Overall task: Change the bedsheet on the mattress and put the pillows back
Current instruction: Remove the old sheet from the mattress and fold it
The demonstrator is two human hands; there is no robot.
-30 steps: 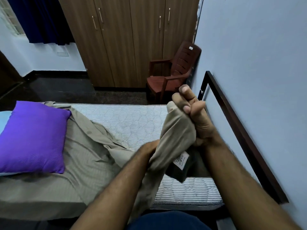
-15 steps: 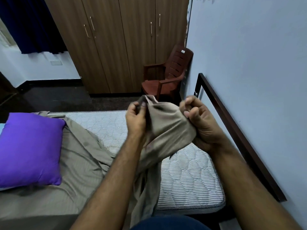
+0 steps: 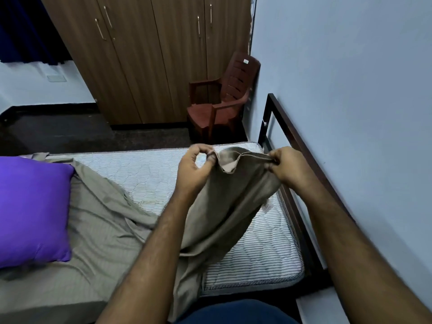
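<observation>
Grip: left hand (image 3: 194, 169) and right hand (image 3: 288, 167) both pinching the bedsheet (image 3: 224, 206) hem | risk: elastic corner slips free before hooking the mattress (image 3: 257, 253) corner

Hands: two, left hand (image 3: 195, 167) and right hand (image 3: 288, 166), centre of the frame.
Bedsheet (image 3: 109, 220): one, grey-brown, lower centre and left.
Mattress (image 3: 264, 249): one, striped, centre right.
Pillow (image 3: 32, 211): one, purple, at the left edge.
Chair (image 3: 224, 99): one, brown, upper centre.
Wardrobe (image 3: 149, 54): one, top of the frame; four handles show on its doors.
Bed frame (image 3: 301, 146): one, dark, right of centre.
Curtain (image 3: 25, 31): one, dark blue, upper left.
</observation>
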